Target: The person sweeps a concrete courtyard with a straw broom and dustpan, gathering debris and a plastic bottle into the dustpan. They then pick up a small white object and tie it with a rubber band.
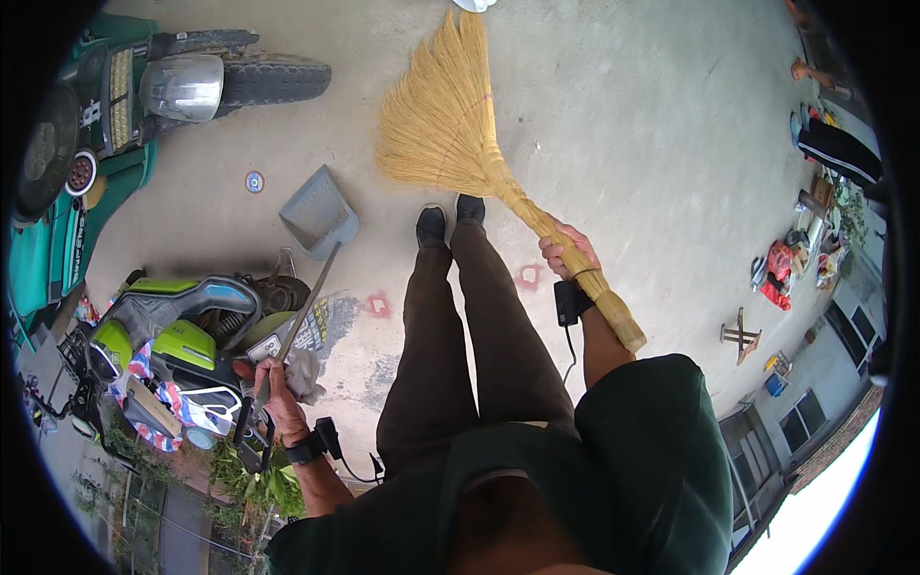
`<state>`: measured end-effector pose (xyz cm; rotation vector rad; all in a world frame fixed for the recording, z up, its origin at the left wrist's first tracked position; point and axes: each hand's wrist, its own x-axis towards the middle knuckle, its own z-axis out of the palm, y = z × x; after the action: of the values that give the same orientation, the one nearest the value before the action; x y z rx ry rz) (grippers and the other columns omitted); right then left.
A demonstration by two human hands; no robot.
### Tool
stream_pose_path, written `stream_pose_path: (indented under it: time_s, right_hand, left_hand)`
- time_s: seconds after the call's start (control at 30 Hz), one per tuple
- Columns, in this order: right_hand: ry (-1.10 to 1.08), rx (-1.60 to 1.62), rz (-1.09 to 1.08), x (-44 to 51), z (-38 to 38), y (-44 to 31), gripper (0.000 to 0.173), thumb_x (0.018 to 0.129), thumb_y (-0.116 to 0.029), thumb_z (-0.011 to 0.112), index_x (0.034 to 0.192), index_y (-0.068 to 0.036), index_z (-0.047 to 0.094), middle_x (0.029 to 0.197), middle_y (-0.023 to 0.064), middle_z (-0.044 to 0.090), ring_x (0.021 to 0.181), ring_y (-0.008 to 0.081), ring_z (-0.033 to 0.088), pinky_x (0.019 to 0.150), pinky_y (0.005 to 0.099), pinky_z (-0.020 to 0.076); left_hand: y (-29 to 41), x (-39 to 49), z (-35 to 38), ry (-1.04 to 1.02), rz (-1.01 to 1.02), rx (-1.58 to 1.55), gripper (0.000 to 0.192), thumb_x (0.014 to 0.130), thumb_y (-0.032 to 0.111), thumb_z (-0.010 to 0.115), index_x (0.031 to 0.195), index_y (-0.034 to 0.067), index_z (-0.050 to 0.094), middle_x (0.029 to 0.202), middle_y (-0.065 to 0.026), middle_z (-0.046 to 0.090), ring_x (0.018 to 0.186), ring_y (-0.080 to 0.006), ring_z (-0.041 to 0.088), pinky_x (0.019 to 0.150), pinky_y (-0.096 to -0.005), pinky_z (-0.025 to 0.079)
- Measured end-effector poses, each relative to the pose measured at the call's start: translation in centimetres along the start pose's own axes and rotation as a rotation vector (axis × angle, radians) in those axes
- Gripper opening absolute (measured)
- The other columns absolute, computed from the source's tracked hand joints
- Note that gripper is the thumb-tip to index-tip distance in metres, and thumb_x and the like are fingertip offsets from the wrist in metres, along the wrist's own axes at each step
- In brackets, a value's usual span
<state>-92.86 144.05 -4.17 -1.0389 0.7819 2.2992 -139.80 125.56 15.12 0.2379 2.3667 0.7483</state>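
Note:
My right hand grips the bound straw handle of a broom. Its fan of pale bristles spreads out ahead of my shoes, and the handle's butt end lies along my forearm. In my left hand is the long thin handle of a grey dustpan. The pan hangs or rests ahead and left of my feet, its scoop facing away; I cannot tell whether it touches the concrete floor. Nothing plain shows inside the pan. Part of a white object shows at the top edge, beyond the bristles.
On the left stand a green cargo tricycle with its front wheel turned inward, and a lime-green scooter. At right are a small wooden stool, red bags and a person's dark trousers. A round sticker marks the floor.

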Motion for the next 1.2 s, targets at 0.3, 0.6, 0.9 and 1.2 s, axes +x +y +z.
stream_pose_path:
  time_s: [0.3, 0.6, 0.9, 1.2]
  right_hand:
    - [0.111, -0.258, -0.097, -8.9, 3.5, 9.4, 0.060, 0.092, -0.024, 0.055, 0.146, -0.025, 0.029, 0.088, 0.0086, 0.051, 0.057, 0.0092, 0.045, 0.047, 0.0196, 0.0374]
    - [0.137, -0.365, -0.017, 0.1, 0.8, 11.3, 0.061, 0.090, -0.016, 0.061, 0.144, -0.019, 0.034, 0.092, 0.0126, 0.056, 0.063, 0.0153, 0.054, 0.050, 0.0265, 0.0443]
    - [0.185, -0.235, -0.188, -8.3, -6.3, 3.9, 0.068, 0.088, -0.017, 0.064, 0.145, -0.015, 0.028, 0.086, 0.0124, 0.057, 0.058, 0.0156, 0.056, 0.045, 0.0245, 0.0463]
    - [0.087, -0.179, -0.362, -14.5, -0.9, 6.8, 0.064, 0.089, -0.012, 0.059, 0.146, -0.011, 0.029, 0.104, 0.0087, 0.052, 0.068, 0.0163, 0.053, 0.045, 0.0227, 0.0423]
  left_hand:
    - [-1.2, 2.0, -3.1, -0.147, 0.215, 0.135, 0.018, 0.090, 0.017, 0.060, 0.082, 0.002, 0.060, 0.077, 0.0033, 0.046, 0.071, -0.0085, 0.039, 0.065, -0.0243, 0.031]
    - [-0.4, 5.0, -3.9, -0.189, 0.192, 0.073, 0.014, 0.089, 0.015, 0.058, 0.083, 0.002, 0.059, 0.074, 0.0033, 0.049, 0.069, -0.0073, 0.039, 0.063, -0.0232, 0.031]
    - [1.4, 6.1, -2.6, -0.285, 0.347, 0.209, 0.014, 0.088, 0.014, 0.058, 0.082, 0.001, 0.059, 0.070, 0.0049, 0.047, 0.066, -0.0061, 0.037, 0.058, -0.0226, 0.030]
    - [4.1, 4.4, -0.3, -0.369, 0.397, 0.236, 0.010, 0.085, 0.009, 0.059, 0.083, 0.000, 0.060, 0.071, 0.0028, 0.051, 0.067, -0.0073, 0.042, 0.061, -0.0237, 0.037]
